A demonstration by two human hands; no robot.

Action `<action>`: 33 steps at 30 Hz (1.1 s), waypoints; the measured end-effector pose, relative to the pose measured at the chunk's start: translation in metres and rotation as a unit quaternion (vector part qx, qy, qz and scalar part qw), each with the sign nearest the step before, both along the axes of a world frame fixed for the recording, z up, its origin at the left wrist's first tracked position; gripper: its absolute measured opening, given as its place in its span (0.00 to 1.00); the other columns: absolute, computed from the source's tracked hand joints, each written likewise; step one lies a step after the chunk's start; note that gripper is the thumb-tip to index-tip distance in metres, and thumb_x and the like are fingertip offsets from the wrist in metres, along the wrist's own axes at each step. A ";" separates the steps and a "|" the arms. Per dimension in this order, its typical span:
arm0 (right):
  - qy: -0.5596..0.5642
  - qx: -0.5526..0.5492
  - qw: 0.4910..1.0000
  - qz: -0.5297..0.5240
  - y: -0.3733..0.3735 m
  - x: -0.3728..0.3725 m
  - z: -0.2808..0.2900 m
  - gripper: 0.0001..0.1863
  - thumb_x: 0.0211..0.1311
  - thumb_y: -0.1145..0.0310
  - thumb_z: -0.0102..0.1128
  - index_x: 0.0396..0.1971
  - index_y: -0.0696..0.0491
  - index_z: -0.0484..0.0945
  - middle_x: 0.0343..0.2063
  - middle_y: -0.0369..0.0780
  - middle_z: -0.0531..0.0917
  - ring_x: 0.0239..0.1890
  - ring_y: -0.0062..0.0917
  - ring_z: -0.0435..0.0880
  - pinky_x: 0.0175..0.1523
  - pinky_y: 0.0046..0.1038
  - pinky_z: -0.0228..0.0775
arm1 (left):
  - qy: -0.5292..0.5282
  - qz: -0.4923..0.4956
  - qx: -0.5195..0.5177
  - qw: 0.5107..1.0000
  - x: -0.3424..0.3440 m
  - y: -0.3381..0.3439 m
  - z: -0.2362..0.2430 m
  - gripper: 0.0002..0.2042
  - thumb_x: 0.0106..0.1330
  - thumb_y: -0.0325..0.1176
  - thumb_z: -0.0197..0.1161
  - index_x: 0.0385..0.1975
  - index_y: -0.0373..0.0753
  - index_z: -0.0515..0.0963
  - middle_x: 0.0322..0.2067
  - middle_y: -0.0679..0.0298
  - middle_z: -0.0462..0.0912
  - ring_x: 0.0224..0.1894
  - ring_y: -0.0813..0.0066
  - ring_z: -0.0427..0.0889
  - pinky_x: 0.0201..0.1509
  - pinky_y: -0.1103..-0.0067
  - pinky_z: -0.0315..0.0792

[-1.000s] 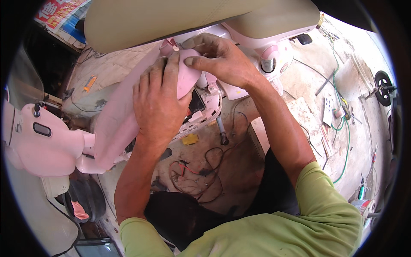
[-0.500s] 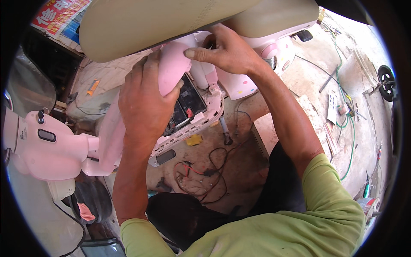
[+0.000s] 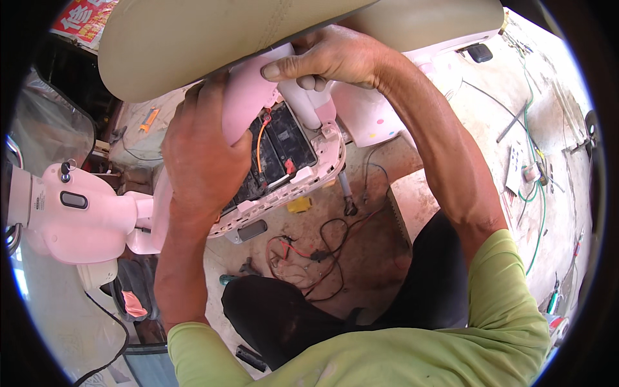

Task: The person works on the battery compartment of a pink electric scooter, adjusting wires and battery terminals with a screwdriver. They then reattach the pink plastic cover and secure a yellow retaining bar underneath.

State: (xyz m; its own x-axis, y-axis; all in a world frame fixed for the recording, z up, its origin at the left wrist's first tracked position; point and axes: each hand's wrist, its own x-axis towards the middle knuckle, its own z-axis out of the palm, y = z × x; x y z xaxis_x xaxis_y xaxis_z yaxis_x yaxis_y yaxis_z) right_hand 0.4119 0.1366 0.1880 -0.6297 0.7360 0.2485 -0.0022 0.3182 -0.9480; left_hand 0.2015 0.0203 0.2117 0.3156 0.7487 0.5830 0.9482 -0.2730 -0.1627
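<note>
My left hand grips a curved pink panel of a pink scooter, fingers curled over its left edge and thumb at its lower side. My right hand has its thumb pressed on the panel's upper right; some fingers curl beside a pale pink column, others go out of sight under the beige padded seat. Under the panel, a black battery with an orange wire and red terminal cover sits in a pink slotted frame. The scooter's front section, with keys in it, is at my left.
Tangled cables and a yellow piece lie on the floor below. An orange tool is at upper left. Green cord, rods and a pale slab are at right. A dark bundle is at lower left.
Both hands have moved toward the upper left with the pink panel, uncovering more of the battery and its orange wire. My right hand's fingers have shifted around the panel's upper end.
</note>
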 end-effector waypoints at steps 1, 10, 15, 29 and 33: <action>-0.002 -0.003 1.000 0.000 0.001 0.000 0.001 0.25 0.56 0.47 0.78 0.39 0.54 0.85 0.24 0.31 0.81 0.24 0.15 0.76 0.30 0.20 0.71 | -0.008 -0.008 -0.014 1.000 0.000 0.000 0.006 0.29 0.54 0.23 0.68 0.61 0.38 0.75 0.50 0.48 0.83 0.51 0.44 0.83 0.55 0.59 0.77; -0.016 0.033 0.999 0.004 0.005 0.005 0.008 0.28 0.53 0.44 0.79 0.43 0.52 0.87 0.31 0.35 0.85 0.31 0.20 0.80 0.35 0.25 0.75 | 0.012 -0.045 -0.016 0.999 -0.003 0.004 0.016 0.28 0.52 0.23 0.68 0.57 0.37 0.75 0.49 0.48 0.83 0.49 0.43 0.83 0.52 0.58 0.78; 0.037 0.229 0.970 0.071 0.016 0.021 0.010 0.33 0.59 0.52 0.75 0.61 0.51 0.78 0.57 0.47 0.83 0.60 0.37 0.80 0.65 0.36 0.71 | 0.019 -0.043 -0.012 0.999 -0.006 0.004 0.015 0.26 0.52 0.23 0.68 0.56 0.37 0.76 0.48 0.49 0.83 0.49 0.43 0.83 0.51 0.58 0.78; 0.074 0.213 0.973 0.050 0.022 0.002 -0.005 0.37 0.61 0.53 0.76 0.64 0.59 0.74 0.60 0.52 0.81 0.64 0.40 0.77 0.68 0.39 0.69 | 0.004 -0.041 -0.034 0.999 -0.009 0.005 0.024 0.24 0.55 0.24 0.66 0.55 0.38 0.77 0.44 0.47 0.85 0.47 0.42 0.84 0.49 0.59 0.78; 0.088 0.203 0.971 0.096 0.006 0.015 0.009 0.36 0.61 0.53 0.76 0.64 0.58 0.75 0.60 0.52 0.81 0.64 0.38 0.78 0.68 0.38 0.69 | 0.031 -0.039 -0.027 0.998 -0.015 0.008 0.034 0.21 0.57 0.25 0.66 0.53 0.37 0.78 0.43 0.46 0.85 0.45 0.41 0.85 0.48 0.58 0.78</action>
State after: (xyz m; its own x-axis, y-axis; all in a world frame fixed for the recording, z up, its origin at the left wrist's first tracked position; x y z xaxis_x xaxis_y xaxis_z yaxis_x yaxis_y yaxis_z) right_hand 0.4271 0.1426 0.1972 -0.6672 0.4287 0.6092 -0.2481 0.6433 -0.7243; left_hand 0.1862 0.0279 0.2454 0.4082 0.7506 0.5196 0.9123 -0.3551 -0.2038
